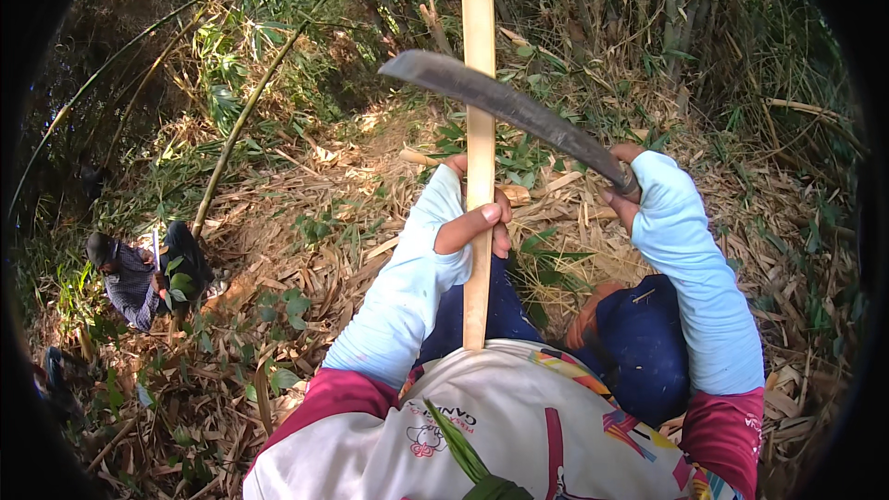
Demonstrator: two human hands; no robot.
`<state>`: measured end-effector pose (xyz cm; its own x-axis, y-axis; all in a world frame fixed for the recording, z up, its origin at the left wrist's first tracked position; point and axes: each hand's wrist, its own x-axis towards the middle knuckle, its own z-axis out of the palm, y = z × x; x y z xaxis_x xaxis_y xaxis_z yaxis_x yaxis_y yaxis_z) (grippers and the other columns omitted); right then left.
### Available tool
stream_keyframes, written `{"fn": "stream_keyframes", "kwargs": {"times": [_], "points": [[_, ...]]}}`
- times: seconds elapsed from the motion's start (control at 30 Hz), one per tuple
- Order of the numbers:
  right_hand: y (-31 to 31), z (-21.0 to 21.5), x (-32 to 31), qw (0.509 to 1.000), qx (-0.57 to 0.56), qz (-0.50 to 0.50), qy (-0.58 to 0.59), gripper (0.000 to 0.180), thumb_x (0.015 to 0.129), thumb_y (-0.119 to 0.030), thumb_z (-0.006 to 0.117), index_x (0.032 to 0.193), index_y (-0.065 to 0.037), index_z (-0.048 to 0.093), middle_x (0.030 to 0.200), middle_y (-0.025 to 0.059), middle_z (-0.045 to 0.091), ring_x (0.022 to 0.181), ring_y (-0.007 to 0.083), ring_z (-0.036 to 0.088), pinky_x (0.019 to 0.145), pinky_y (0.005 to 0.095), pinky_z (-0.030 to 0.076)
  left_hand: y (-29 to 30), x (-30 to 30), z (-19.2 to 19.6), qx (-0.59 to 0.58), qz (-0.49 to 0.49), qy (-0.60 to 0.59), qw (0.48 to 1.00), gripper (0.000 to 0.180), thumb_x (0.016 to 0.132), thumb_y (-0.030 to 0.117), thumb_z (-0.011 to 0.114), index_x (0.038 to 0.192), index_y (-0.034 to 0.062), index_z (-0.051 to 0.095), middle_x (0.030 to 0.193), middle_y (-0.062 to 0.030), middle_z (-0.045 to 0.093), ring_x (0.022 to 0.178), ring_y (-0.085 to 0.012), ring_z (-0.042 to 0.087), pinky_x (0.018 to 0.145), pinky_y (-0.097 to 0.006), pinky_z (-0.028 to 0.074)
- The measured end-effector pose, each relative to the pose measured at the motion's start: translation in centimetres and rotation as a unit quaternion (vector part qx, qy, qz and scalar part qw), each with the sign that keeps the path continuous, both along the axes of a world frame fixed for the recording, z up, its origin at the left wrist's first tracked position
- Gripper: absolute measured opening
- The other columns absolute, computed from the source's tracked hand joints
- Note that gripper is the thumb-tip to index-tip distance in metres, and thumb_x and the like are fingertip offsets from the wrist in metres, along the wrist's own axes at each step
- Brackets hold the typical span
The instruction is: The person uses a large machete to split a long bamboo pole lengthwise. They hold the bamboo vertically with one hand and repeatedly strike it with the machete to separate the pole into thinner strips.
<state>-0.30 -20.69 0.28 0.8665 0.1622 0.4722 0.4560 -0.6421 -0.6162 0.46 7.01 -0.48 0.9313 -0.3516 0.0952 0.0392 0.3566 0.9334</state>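
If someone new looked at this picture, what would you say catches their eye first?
The long curved blade in the right hand, crossing the middle. It lies against a pale bamboo strip held upright by the left hand. Another person crouches at lower left among dry leaves.

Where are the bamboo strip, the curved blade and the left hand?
bamboo strip (480, 139): head view, bare shaft above the grip.
curved blade (505, 104): head view, mid-blade.
left hand (474, 220): head view, fingers around the strip.
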Motion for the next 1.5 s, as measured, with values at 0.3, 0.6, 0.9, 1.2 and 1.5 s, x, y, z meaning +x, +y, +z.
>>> {"fn": "stream_keyframes", "kwargs": {"times": [0.3,0.6,0.9,1.2,1.5], "points": [[3.5,2.4,-2.6,0.984,-0.171,0.053,0.016,0.035,0.063,-0.003,0.078,0.096,-0.012,0.070,0.084,0.0114,0.067,0.076,0.0331,0.067,0.067,0.0406,0.052,-1.9,-2.9,0.6,0.286,0.073,-0.184,0.938,0.078,0.075,0.007,0.078,0.139,-0.0019,0.034,0.102,-0.0097,0.061,0.089,-0.0157,0.062,0.080,-0.030,0.053],[3.5,1.8,-3.1,0.952,-0.279,0.044,-0.118,0.017,0.087,-0.026,0.059,0.097,-0.019,0.071,0.066,-0.0007,0.061,0.062,0.0195,0.064,0.060,0.0385,0.044,-3.7,-5.4,2.3,0.201,0.015,-0.052,0.978,0.090,0.069,0.019,0.090,0.138,-0.0024,0.034,0.122,-0.0125,0.059,0.114,-0.0206,0.058,0.101,-0.036,0.047],[2.8,1.8,-3.2,0.953,-0.273,0.041,-0.121,0.018,0.087,-0.027,0.059,0.097,-0.018,0.070,0.069,-0.0002,0.060,0.064,0.0207,0.063,0.064,0.0402,0.043,-4.5,-5.8,2.0,0.243,0.016,-0.065,0.968,0.076,0.077,0.023,0.086,0.130,-0.0012,0.039,0.120,-0.0113,0.060,0.111,-0.0187,0.059,0.098,-0.034,0.047],[2.9,2.2,-3.2,0.949,-0.296,0.031,-0.104,0.020,0.087,-0.029,0.059,0.101,-0.019,0.070,0.071,0.0012,0.062,0.067,0.0216,0.065,0.065,0.0412,0.043,-4.7,-5.8,1.9,0.295,0.001,-0.080,0.952,0.067,0.081,0.021,0.083,0.130,-0.0012,0.043,0.115,-0.0107,0.063,0.107,-0.0176,0.061,0.094,-0.032,0.048],[3.2,1.1,-2.9,0.956,-0.273,0.005,-0.110,0.029,0.062,-0.020,0.075,0.089,-0.018,0.064,0.071,0.0007,0.050,0.065,0.0248,0.057,0.069,0.0438,0.040,-4.6,-5.5,1.4,0.299,-0.011,-0.086,0.950,0.058,0.084,0.016,0.080,0.129,-0.0011,0.048,0.112,-0.0104,0.067,0.104,-0.0166,0.063,0.090,-0.030,0.050]]}}
